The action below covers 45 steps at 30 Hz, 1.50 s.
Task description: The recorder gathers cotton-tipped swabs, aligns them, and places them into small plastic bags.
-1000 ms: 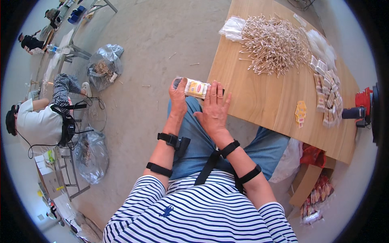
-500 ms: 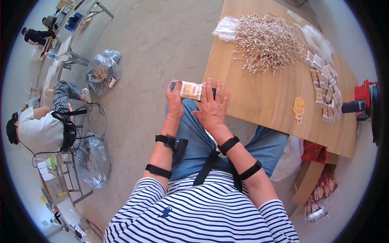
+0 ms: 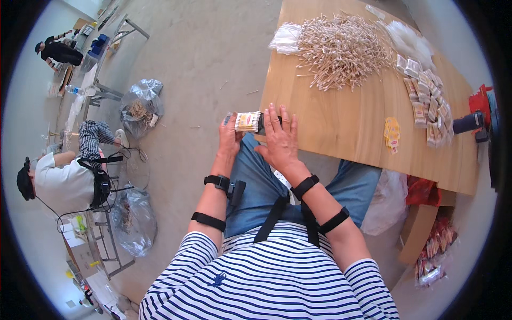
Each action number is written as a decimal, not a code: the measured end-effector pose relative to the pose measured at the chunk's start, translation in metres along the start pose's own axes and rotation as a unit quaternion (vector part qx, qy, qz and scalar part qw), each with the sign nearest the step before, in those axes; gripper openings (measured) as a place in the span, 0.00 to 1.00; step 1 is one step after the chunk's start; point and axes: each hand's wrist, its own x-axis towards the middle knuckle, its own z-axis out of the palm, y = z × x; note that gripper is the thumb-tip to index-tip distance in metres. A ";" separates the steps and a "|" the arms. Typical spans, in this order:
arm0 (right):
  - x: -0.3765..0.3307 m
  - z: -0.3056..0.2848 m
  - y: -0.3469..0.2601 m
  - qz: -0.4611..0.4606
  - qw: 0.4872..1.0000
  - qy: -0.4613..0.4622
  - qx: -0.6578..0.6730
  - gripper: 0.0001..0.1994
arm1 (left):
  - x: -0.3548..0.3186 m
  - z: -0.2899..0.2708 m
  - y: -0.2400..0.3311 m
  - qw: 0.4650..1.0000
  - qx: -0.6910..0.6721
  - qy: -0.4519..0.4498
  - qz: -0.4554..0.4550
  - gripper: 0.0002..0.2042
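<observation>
1. At the near edge of the wooden table (image 3: 341, 128), above the person's lap, both hands meet on a small clear packet of cotton swabs (image 3: 248, 121).
2. The left hand (image 3: 230, 140) has its fingers curled around the packet's left end, thumb side up, and holds the packet off the table, level with the table's corner.
3. The right hand (image 3: 280, 140) is spread wide, fingers straight and fanned, palm down; its fingertips reach the packet's right end and the table edge. Whether it grips the packet or only presses against it cannot be told.
4. The packet lies sideways between the two hands, with a pale orange-and-white label facing up and the swab sticks showing as thin stripes.
5. Further up the table lies a big loose heap of cotton swabs (image 3: 341, 50), well apart from the hands, with a bundle of white plastic bags (image 3: 285, 38) touching its left side.
6. Along the table's right side runs a row of filled packets (image 3: 429, 104), and a small stack of yellow labels (image 3: 392, 132) lies near it.
7. A red tool (image 3: 480, 109) stands at the table's far right end.
8. On the floor to the left, another person in a white shirt (image 3: 66, 181) sits beside clear bags of material (image 3: 140, 104).
</observation>
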 end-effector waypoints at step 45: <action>0.016 -0.055 0.159 -0.012 0.996 -0.022 -0.080 0.34 | 0.013 0.208 -0.022 0.556 0.765 -0.143 0.293 0.36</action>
